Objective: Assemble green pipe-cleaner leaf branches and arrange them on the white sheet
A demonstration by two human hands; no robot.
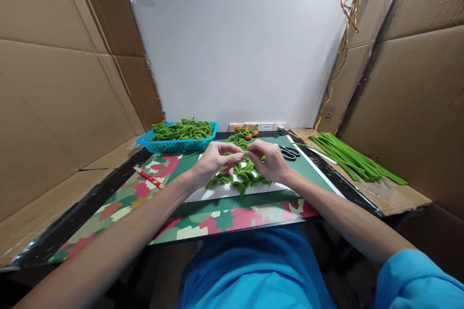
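Left hand and right hand in narrow, near-touching pinches above curved, fuzzy green strips on white paper.
Impossible to tell anything held between them. Probably light, soft, bendable strips, hardly slippery; best taken lightly at mid-length to spare the curve.

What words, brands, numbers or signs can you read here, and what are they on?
No words, brands or numbers can be read.
Right-hand cardboard: a small printed box of symbols, too small and blurred to make out.
Red strip: pale marks, too small to tell whether they are writing.
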